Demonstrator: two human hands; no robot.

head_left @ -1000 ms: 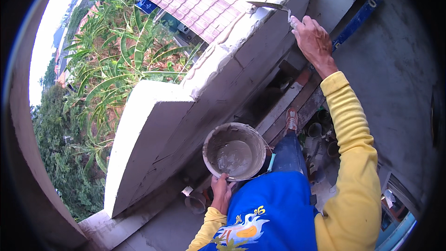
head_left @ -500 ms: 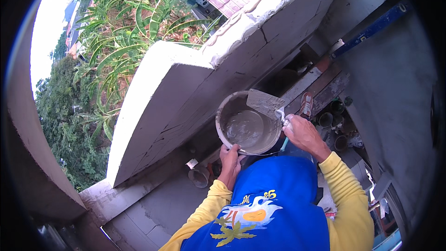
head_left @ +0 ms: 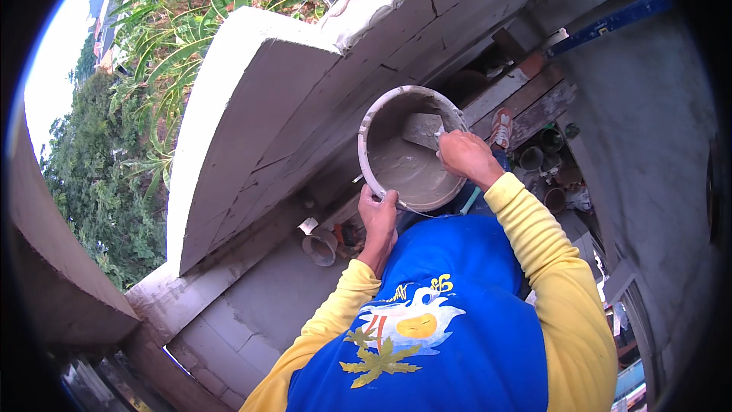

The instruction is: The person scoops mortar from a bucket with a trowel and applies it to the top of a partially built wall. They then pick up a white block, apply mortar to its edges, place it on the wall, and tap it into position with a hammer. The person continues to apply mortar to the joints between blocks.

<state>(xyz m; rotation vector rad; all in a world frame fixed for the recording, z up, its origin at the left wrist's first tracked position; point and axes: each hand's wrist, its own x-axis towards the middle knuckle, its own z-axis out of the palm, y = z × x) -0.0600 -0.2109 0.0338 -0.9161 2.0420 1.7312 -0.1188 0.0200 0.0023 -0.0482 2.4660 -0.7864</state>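
Note:
A round bucket [head_left: 369, 154] with wet grey mortar [head_left: 419, 175] in its bottom is tilted in front of my body. My left hand [head_left: 378, 217] grips its near-left rim, thumb on the edge. My right hand [head_left: 467, 157] is closed round the handle of a trowel, its fingers partly hidden by the back of the hand. The flat grey trowel blade [head_left: 422, 130] is inside the bucket, against the far right side of the inner wall. A thin wire handle and its light green grip [head_left: 470, 200] hang at the bucket's near side.
A grey block wall [head_left: 252, 130] with a rough mortared top runs along the left and ahead; plants [head_left: 99, 175] lie beyond it. Wooden planks [head_left: 526, 118], a shoe [head_left: 501, 128], several small pots [head_left: 531, 157] and a blue level [head_left: 610, 23] are at right. Another small bucket [head_left: 319, 247] stands lower left.
My right hand has lowered the trowel from above the bucket's rim down into it. The bucket has tipped so more of its inside shows. The whole view has shifted slightly.

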